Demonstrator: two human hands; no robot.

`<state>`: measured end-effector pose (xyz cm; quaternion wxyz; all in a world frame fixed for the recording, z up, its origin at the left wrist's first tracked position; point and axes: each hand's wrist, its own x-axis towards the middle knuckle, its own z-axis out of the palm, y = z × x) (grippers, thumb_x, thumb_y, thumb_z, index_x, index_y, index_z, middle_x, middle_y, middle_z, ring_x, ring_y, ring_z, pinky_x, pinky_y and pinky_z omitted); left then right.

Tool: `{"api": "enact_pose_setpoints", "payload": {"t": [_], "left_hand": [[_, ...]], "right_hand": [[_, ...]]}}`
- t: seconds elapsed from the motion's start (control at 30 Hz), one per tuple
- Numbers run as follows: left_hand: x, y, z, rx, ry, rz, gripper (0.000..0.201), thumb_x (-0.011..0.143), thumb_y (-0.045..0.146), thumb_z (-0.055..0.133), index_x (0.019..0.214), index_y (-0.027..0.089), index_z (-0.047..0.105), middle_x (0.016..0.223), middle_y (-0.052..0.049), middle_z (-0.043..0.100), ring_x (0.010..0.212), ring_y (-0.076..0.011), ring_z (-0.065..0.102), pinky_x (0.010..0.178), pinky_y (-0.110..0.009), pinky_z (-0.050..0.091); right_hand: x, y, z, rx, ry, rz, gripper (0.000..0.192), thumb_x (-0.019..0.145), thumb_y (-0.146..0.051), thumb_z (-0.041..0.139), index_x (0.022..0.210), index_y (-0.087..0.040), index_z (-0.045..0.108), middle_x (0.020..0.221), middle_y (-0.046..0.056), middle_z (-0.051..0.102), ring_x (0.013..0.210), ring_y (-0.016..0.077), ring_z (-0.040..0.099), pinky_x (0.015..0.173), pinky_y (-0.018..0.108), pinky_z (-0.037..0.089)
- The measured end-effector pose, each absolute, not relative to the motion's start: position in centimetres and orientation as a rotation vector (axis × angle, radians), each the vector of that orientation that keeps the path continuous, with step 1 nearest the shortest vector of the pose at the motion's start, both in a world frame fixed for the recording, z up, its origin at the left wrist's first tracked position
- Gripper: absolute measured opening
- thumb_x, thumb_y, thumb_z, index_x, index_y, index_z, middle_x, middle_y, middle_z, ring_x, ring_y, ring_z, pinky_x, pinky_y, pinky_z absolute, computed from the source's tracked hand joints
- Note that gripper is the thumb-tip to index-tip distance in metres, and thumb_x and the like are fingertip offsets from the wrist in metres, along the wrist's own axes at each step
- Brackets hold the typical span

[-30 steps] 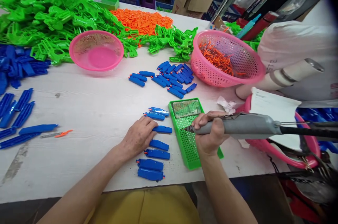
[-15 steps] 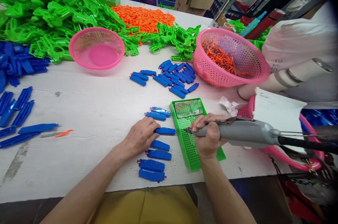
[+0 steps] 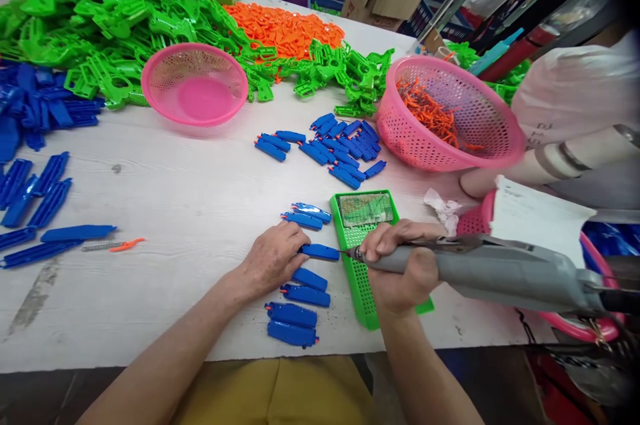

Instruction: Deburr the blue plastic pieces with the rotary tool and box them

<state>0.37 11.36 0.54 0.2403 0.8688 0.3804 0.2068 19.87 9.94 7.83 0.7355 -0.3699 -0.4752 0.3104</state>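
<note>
My left hand point(image 3: 277, 250) is closed on the left end of a blue plastic piece point(image 3: 321, 251) lying on the table. In my right hand point(image 3: 400, 268) is a grey electric screwdriver point(image 3: 480, 271), held level with its tip pointing left. The tip is at the right end of that blue piece; whether it touches, I cannot tell. Similar blue pieces point(image 3: 306, 295) with small orange ends lie in a column above and below my left hand. Under the screwdriver's front sits a green perforated tray point(image 3: 361, 278), partly hidden by my right hand, with a patterned card point(image 3: 366, 209) at its far end.
A pink basket point(image 3: 195, 121) stands at the back left, before heaped green toy-gun shells point(image 3: 110, 18). Another pink basket point(image 3: 425, 151) holds orange parts point(image 3: 425, 111). Several blue pieces point(image 3: 345, 145) lie mid-table. A spring point(image 3: 100, 247) lies at left. Crumpled tissue point(image 3: 443, 208) is at right.
The screwdriver has swung so its tip meets or nearly meets the right end of the blue piece. My left hand stays on that piece. The whole view has shifted slightly.
</note>
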Motion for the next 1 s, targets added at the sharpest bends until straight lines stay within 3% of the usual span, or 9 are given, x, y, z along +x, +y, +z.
{"api": "enact_pose_setpoints", "payload": {"t": [1.0], "left_hand": [[0.7, 11.1, 0.8, 2.4, 1.073, 0.529, 0.008, 0.095, 0.02, 0.063, 0.102, 0.019, 0.061, 0.102, -0.006, 0.063, 0.095, -0.0238, 0.059, 0.08, -0.037, 0.051]], "right_hand": [[19.1, 10.4, 6.5, -0.851, -1.021, 0.721, 0.015, 0.089, -0.039, 0.059, 0.087, -0.024, 0.056, 0.06, -0.008, 0.05, 0.042, 0.0098, 0.047, 0.043, 0.026, 0.045]]}}
